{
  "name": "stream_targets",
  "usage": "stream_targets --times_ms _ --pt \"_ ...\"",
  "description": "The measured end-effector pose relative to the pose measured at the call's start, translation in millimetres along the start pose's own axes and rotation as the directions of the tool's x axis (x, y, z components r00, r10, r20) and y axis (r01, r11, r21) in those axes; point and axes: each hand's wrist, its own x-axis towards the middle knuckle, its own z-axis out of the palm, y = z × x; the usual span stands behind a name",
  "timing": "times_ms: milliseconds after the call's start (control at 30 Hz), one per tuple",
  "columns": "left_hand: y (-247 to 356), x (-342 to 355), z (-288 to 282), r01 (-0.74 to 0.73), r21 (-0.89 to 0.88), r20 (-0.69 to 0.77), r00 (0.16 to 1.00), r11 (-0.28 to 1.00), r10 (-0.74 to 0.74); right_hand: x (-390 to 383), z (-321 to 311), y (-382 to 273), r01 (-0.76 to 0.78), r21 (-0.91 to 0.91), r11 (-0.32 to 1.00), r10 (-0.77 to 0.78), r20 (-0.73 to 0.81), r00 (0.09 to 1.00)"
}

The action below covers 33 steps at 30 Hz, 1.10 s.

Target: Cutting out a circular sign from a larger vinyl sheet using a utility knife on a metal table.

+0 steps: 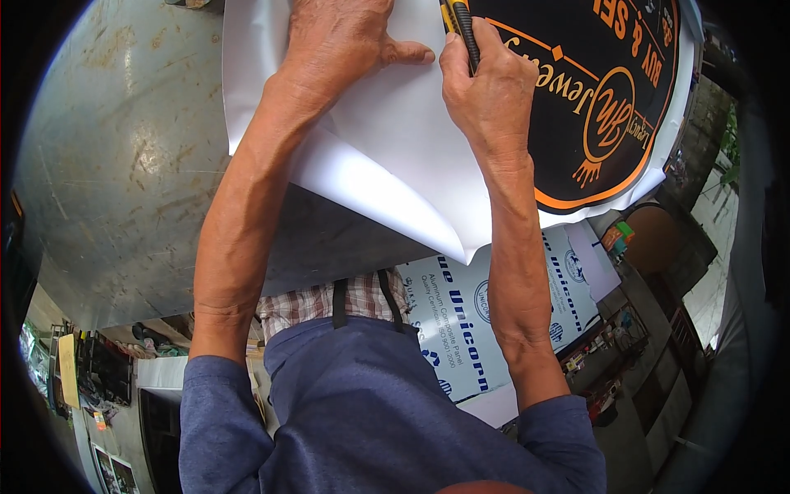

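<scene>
A large white vinyl sheet (395, 123) lies over the table, its near corner curling up and hanging past the edge. Printed on its right part is a round black sign design (568, 156) with an orange border and lettering, upside down to me. My right hand (494, 95) grips a yellow-and-black utility knife (462, 31) beside the design's left border; the blade end is out of frame. Pressed flat on the white margin is my left hand (346, 41), thumb stretched toward the knife, its fingertips cut off by the upper edge.
The scuffed grey metal table (123, 148) extends to the left, its edge close to my waist. A light blue printed panel (461, 329) stands below the table at my right. Cluttered shelves (609, 354) line the lower right, with more items (99, 370) at lower left.
</scene>
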Motion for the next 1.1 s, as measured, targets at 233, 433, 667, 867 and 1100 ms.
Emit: stream_targets --times_ms 233,433,667,867,1100 --pt "0.4 0.3 -1.7 0.006 0.017 0.013 1.0 1.0 -0.006 -1.2 -1.4 -1.6 -0.016 0.021 1.0 0.016 0.01 1.0" --pt "-0.7 0.2 2.3 0.006 0.017 0.009 1.0 1.0 -0.006 -4.2 0.5 0.4 -0.009 0.03 1.0 0.009 0.002 1.0" --pt "-0.6 -0.4 -0.7 0.009 0.018 0.015 1.0 1.0 -0.009 -6.6 -1.6 1.3 0.01 0.02 1.0 -0.01 0.001 1.0" --pt "-0.6 -0.1 2.7 0.006 0.021 0.008 1.0 1.0 -0.006 -8.8 2.3 5.5 0.011 0.018 1.0 -0.01 -0.051 0.999" --pt "-1.2 -1.5 1.1 0.008 0.028 0.0 1.0 1.0 -0.008 -7.1 -6.4 -2.7 -0.022 0.009 1.0 0.022 0.03 0.999"
